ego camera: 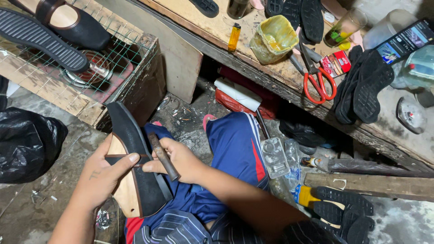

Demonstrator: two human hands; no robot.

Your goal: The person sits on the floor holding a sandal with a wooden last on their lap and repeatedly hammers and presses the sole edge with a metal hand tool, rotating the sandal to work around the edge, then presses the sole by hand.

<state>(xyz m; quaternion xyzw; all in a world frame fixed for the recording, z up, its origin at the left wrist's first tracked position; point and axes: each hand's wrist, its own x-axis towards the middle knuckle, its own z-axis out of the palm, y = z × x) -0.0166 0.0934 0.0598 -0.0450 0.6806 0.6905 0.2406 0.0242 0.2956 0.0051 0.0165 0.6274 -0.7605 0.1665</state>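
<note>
L hand grips shoe; R hand fisted, prob. on tool.

Black pointed-toe flat shoe on a pale wooden last lay across the lap, toe pointing up-left, thin brown strap over the opening. Short rusty metal rod sat angled across its right edge.

Open floor lies left of the hands; wire-mesh crate ahead and workbench edge right obstruct passage.
</note>
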